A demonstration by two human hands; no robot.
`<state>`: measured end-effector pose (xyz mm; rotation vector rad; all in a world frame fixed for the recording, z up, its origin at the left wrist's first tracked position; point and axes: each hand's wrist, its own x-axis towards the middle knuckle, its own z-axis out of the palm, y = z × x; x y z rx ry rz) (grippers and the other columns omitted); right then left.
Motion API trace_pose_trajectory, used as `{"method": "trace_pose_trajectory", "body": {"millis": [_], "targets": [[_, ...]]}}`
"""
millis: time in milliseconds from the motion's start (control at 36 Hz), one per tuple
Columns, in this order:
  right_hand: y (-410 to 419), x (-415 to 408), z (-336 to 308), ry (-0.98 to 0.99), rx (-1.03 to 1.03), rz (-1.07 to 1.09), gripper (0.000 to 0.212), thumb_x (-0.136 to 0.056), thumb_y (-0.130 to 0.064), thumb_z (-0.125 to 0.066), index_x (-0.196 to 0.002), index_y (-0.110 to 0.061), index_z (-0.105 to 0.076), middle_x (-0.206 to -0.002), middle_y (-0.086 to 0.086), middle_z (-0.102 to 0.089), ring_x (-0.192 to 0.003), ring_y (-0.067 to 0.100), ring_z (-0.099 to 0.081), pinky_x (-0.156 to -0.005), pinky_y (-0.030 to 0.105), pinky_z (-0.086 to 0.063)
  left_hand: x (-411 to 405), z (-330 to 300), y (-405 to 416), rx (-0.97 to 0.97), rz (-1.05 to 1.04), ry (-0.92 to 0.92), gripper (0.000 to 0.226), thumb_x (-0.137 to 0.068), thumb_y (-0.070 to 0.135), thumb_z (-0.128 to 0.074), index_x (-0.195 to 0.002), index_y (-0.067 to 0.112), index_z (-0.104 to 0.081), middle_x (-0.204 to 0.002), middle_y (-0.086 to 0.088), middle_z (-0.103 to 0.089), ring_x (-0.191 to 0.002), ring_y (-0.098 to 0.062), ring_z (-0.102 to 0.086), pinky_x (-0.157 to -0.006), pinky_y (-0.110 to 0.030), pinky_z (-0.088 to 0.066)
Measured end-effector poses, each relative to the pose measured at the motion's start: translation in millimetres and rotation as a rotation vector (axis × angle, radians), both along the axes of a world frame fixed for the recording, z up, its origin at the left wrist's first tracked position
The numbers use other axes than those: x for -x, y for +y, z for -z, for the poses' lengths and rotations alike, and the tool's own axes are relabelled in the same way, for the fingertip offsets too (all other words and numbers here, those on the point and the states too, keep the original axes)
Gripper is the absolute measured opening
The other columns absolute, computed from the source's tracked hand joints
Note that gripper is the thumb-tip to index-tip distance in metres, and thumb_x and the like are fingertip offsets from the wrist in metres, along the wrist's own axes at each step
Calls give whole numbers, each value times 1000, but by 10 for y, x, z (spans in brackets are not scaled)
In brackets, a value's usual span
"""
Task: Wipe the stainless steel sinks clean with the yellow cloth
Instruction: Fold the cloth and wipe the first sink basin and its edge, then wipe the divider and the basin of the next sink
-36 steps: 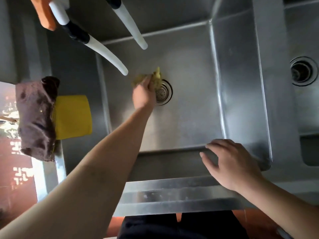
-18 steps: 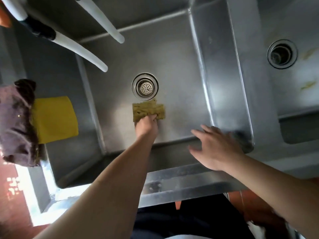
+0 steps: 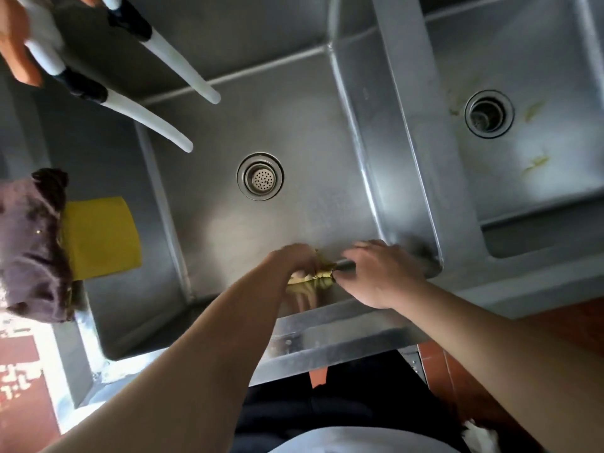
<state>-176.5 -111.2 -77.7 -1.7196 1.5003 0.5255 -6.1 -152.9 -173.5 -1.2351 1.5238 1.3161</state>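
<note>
The yellow cloth (image 3: 314, 278) is bunched up at the near edge of the left sink basin (image 3: 304, 142). My left hand (image 3: 291, 260) grips its left end. My right hand (image 3: 376, 271) holds its right end, fingers curled over it at the basin's near wall. Most of the cloth is hidden between the two hands. The round drain strainer (image 3: 260, 176) sits bare in the middle of the basin floor. The right sink basin (image 3: 539, 103) has yellowish smears around its open drain (image 3: 489, 113).
Two white faucet hoses (image 3: 157, 124) with black collars hang over the left basin's far left. A dark purple rag (image 3: 31, 246) and a yellow sponge cloth (image 3: 101, 237) hang on the left rim. A steel divider (image 3: 411, 135) separates the basins.
My left hand has pulled the cloth from the drain back to the basin's near edge. My right hand has left the front rim and taken hold of the cloth's other end.
</note>
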Motion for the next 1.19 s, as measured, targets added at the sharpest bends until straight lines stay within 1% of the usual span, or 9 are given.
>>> {"method": "trace_pose_trajectory", "body": {"millis": [56, 139, 306, 444, 611, 722, 889, 1056, 1194], "targets": [[-12, -3, -5, 8, -15, -15, 65, -84, -67, -32, -132, -29, -56, -137, -6, -56, -126, 22, -49, -103, 50, -39, -77, -123, -62, -56, 17, 2, 30, -93, 8, -62, -123, 9, -69, -122, -10, -69, -92, -17, -59, -78, -24, -51], [-5, 0, -37, 9, 30, -40, 65, -86, -65, -29, -132, -27, -55, -139, -4, -56, -127, 24, -50, -106, 51, -37, -173, -374, -105, -132, -31, -9, 33, -94, 11, -63, -127, 6, -65, -125, -10, -67, -107, -23, -67, -97, -37, -54], [17, 23, -163, -63, 111, 3, 60, -93, -61, -31, -141, -28, -48, -146, -6, -51, -129, 22, -50, -108, 45, -36, -467, -988, -129, -249, -86, 93, 48, -93, -1, -62, -136, 18, -59, -112, 17, -61, -121, -14, -59, -99, -35, -53], [8, 1, -459, -308, 108, 320, 64, -85, -65, -50, -139, -30, -52, -146, -9, -52, -135, 15, -47, -115, 40, -34, -581, -1383, -50, -86, -432, 146, 30, -97, 14, -59, -127, 13, -64, -124, -7, -67, -101, -16, -67, -90, -31, -55], [-84, -176, -1064, -649, -105, 639, 90, -57, -72, -74, -139, -47, -45, -144, -17, -47, -134, 4, -39, -107, 32, -31, -842, -2001, 68, 68, -913, 556, 19, -97, 11, -58, -107, 21, -71, -102, 0, -73, -96, -16, -66, -79, -20, -54], [-39, -361, -1392, -888, -257, 677, 61, -65, -38, -85, -122, -35, -63, -124, -6, -69, -119, 13, -62, -101, 30, -45, -960, -2397, 208, 21, -1038, 794, 19, -99, 16, -55, -92, 21, -72, -91, -4, -69, -84, -18, -65, -88, -39, -53], [256, -675, -1723, -1081, -191, 928, 42, -77, -15, -76, -118, -17, -65, -110, 4, -73, -98, 21, -70, -77, 31, -54, -1180, -2793, 384, 31, -1001, 908, 27, -91, 39, -63, -115, 27, -69, -110, -2, -72, -100, -23, -69, -82, -38, -57], [600, -757, -1869, -1072, 91, 1148, 34, -84, -7, -71, -117, -14, -65, -113, 6, -73, -102, 27, -71, -84, 42, -57, -1138, -2731, 635, 50, -873, 992, 62, -79, -8, -75, -134, 12, -55, -125, -27, -61, -114, -39, -63, -104, -51, -48], [909, -614, -1958, -1039, 241, 1276, 28, -83, -4, -73, -108, -15, -69, -107, 5, -75, -98, 23, -72, -73, 32, -60, -909, -2716, 789, 143, -825, 1019, 55, -80, -9, -72, -130, 10, -59, -116, -38, -60, -107, -54, -59, -100, -63, -44]]}}
